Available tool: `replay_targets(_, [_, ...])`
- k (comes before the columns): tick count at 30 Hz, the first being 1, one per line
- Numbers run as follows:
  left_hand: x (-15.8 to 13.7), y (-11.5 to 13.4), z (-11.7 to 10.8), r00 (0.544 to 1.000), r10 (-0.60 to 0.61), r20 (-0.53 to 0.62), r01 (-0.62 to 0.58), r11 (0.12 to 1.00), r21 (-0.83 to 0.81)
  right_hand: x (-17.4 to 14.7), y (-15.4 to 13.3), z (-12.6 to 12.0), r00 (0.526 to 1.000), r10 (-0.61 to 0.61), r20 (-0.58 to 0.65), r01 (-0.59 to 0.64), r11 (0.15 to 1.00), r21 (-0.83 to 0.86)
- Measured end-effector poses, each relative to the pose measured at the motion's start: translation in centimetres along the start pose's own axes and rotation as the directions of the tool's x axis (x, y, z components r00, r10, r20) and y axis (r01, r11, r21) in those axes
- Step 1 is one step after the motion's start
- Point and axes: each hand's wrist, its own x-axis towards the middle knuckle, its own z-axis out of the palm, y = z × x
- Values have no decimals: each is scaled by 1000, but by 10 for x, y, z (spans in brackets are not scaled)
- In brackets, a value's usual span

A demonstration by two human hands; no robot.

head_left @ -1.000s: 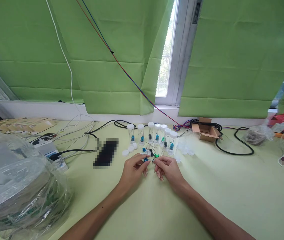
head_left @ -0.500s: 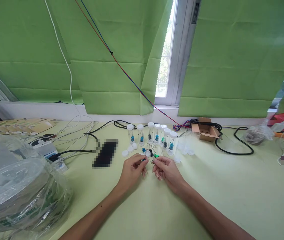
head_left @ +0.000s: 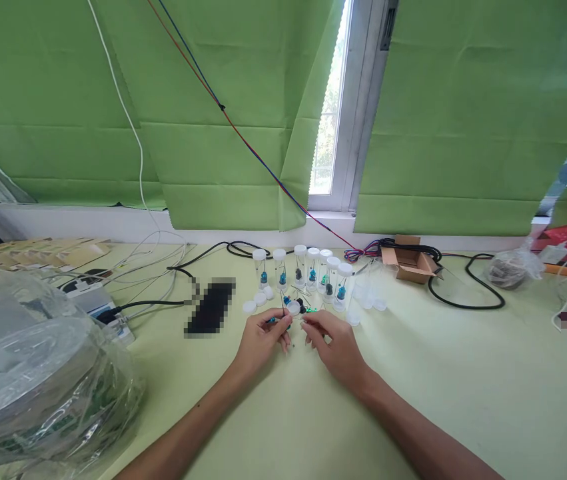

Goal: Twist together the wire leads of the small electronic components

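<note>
Near the middle of the table, my left hand (head_left: 262, 337) is closed on a small blue piece with thin leads (head_left: 272, 321), one dark lead standing up above the fingers. My right hand (head_left: 330, 340) is close beside it on the right, thumb and forefinger pinched; what sits between them, if anything, is too small to make out. Just beyond the fingertips lie a loose white cap (head_left: 293, 307) and a little heap of black, blue and green pieces (head_left: 303, 305). Behind these stand several clear vials with white caps (head_left: 342, 290), each with a coloured piece inside.
More white caps (head_left: 250, 307) lie left of the vials, and clear uncapped vials (head_left: 373, 293) are grouped to the right. A small cardboard box (head_left: 410, 267) and black cable (head_left: 473, 307) are farther right. On the left are a plastic-wrapped reel (head_left: 38, 387) and a dark pixelated object (head_left: 210, 308).
In my left hand the blue piece has turned, so its lead now points upward and more blue shows. The fingers of my right hand have shifted slightly, with the hand staying close by.
</note>
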Motion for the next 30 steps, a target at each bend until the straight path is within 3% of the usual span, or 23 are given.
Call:
replay_targets(5, [0,-2,1,1000,3,4,-3,1000,-12,0,2,0,1000,2,19,-2,1000,-25])
replay_targets(14, [-2,0,3,999,29,16,-29,999,-15,1,2,3,993,116,-13,-112,980,162])
replay_targets(30, [-5,1,6,996,94,5,-94,996,0,7,-1,2,952,306,25,-278,824,493])
